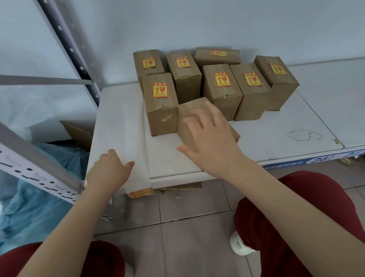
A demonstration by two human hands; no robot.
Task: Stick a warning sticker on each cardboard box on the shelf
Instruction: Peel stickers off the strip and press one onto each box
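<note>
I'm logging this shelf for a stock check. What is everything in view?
Cardboard boxes: eight, brown, clustered on the shelf.
Warning stickers: seven, yellow-red, on box tops.
Sticker strip: one, white, shelf's left side.
Shelf: one, white, centre.
Shelf frame: grey, left.
Plastic bag: one, blue, lower left.
Trousers: red, bottom.
Shoes: two, white, floor.
Left hand: resting on the strip.
Right hand: flat on the front box, no sticker visible.
</note>
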